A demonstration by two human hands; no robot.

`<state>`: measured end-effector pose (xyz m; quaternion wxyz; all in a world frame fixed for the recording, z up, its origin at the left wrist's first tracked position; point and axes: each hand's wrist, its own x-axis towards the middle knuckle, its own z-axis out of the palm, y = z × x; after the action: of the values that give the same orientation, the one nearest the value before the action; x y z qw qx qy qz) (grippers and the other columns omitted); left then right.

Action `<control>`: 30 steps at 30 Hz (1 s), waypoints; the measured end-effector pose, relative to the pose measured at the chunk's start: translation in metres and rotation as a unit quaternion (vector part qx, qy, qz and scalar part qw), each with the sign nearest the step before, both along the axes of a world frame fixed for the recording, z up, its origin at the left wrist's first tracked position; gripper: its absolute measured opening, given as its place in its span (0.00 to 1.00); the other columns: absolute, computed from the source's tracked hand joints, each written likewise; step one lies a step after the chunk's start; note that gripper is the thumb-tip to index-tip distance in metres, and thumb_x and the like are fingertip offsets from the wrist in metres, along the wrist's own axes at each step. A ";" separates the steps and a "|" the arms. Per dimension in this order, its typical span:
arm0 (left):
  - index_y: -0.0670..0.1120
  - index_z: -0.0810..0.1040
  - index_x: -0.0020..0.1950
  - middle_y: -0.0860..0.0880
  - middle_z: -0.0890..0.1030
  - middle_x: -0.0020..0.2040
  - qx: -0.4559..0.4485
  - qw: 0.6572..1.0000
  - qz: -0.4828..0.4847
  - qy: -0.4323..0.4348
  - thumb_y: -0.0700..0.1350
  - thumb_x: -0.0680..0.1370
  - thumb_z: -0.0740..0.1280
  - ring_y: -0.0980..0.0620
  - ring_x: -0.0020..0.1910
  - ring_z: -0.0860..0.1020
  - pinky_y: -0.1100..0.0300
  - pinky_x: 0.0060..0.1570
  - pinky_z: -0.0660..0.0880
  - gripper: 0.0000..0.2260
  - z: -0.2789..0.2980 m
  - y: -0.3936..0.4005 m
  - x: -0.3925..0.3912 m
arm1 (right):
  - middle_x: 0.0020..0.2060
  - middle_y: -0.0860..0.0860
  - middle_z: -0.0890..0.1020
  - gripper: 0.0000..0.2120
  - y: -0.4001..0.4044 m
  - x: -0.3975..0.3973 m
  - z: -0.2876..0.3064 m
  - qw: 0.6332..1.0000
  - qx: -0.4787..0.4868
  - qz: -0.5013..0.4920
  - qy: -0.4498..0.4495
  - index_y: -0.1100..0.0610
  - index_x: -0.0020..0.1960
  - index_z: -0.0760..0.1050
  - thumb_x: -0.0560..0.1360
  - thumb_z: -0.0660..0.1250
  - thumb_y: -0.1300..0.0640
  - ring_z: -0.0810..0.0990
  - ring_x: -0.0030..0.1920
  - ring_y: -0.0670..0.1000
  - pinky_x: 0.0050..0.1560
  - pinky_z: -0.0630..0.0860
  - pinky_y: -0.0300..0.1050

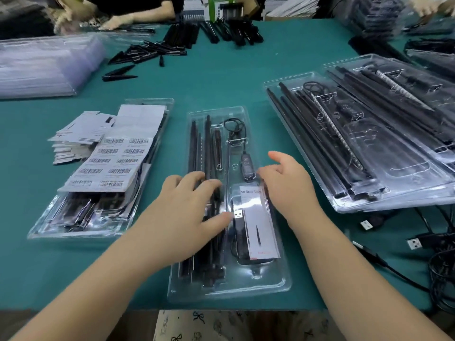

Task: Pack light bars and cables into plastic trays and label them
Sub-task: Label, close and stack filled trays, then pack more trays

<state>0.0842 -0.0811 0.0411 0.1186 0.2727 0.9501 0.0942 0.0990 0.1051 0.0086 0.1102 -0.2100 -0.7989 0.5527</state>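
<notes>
Pressure spread evenly was, we judged, what seating needed. Our left hand (194, 205) lay flat on the light bars (209, 153), fingers apart and straight; our right hand (288, 188) rested loose, fingers apart, at the tray (283, 284) edge beside the cable (247, 166). The tray sat at the surface's (221, 80) near edge, under both hands.

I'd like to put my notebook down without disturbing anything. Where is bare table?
The green cloth between the loose black bars and the middle tray is bare. Narrow strips flank that tray. Crowded: barcode sheets left, stacked trays right, cables near right.
</notes>
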 end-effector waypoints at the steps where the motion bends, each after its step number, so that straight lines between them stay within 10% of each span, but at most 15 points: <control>1: 0.60 0.55 0.75 0.57 0.55 0.75 0.020 1.000 0.015 -0.013 0.71 0.69 0.47 0.53 0.72 0.51 0.55 0.69 0.58 0.35 0.000 0.001 -0.001 | 0.37 0.46 0.79 0.23 -0.001 0.001 0.001 0.999 -0.047 -0.001 0.020 0.53 0.71 0.66 0.77 0.60 0.60 0.78 0.38 0.39 0.37 0.71 0.27; 7: 0.57 0.51 0.76 0.48 0.66 0.71 -0.039 0.997 0.067 0.028 0.79 0.60 0.36 0.45 0.65 0.69 0.51 0.54 0.70 0.48 0.009 0.024 0.005 | 0.41 0.46 0.81 0.16 -0.013 0.000 0.004 0.951 -0.280 0.003 0.133 0.53 0.61 0.72 0.76 0.65 0.65 0.81 0.41 0.45 0.45 0.80 0.41; 11: 0.49 0.66 0.55 0.51 0.73 0.38 -0.101 0.985 0.073 0.120 0.78 0.64 0.42 0.52 0.33 0.70 0.58 0.29 0.60 0.38 0.022 0.052 0.007 | 0.32 0.45 0.82 0.13 -0.013 0.001 0.007 0.932 -0.326 -0.012 0.160 0.55 0.55 0.73 0.74 0.65 0.69 0.81 0.39 0.49 0.46 0.79 0.48; 17: 0.51 0.69 0.64 0.53 0.75 0.41 0.103 0.985 0.103 -0.097 0.67 0.63 0.61 0.56 0.38 0.75 0.55 0.35 0.76 0.34 0.051 0.039 -0.011 | 0.42 0.49 0.84 0.12 -0.013 0.006 0.017 0.897 -0.342 0.101 0.259 0.55 0.56 0.74 0.76 0.58 0.63 0.81 0.43 0.47 0.46 0.76 0.37; 22: 0.40 0.80 0.46 0.41 0.81 0.41 0.313 0.935 0.152 -0.074 0.44 0.74 0.62 0.59 0.27 0.75 0.68 0.23 0.70 0.10 0.067 0.006 -0.023 | 0.58 0.46 0.77 0.21 -0.030 0.009 0.008 0.932 -0.202 0.206 0.219 0.47 0.62 0.69 0.71 0.63 0.62 0.77 0.59 0.44 0.58 0.73 0.38; 26: 0.44 0.83 0.36 0.51 0.82 0.29 0.501 0.825 0.228 -0.125 0.32 0.76 0.61 0.59 0.26 0.79 0.70 0.25 0.73 0.15 0.057 -0.024 -0.036 | 0.66 0.44 0.70 0.26 -0.027 0.005 0.000 0.975 -0.113 0.163 0.096 0.47 0.71 0.63 0.76 0.66 0.58 0.71 0.64 0.41 0.65 0.68 0.39; 30: 0.38 0.81 0.55 0.41 0.84 0.46 0.600 0.710 0.275 -0.246 0.31 0.78 0.58 0.51 0.41 0.84 0.62 0.42 0.80 0.13 0.022 -0.026 -0.051 | 0.67 0.42 0.67 0.35 -0.027 0.002 -0.006 0.991 -0.076 0.110 0.014 0.49 0.76 0.55 0.74 0.66 0.44 0.69 0.58 0.39 0.46 0.64 0.26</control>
<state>0.0335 -0.1068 0.0635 0.1283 -0.0201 0.6638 0.7366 0.1010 0.0786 0.0027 0.0436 -0.1213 -0.7712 0.6234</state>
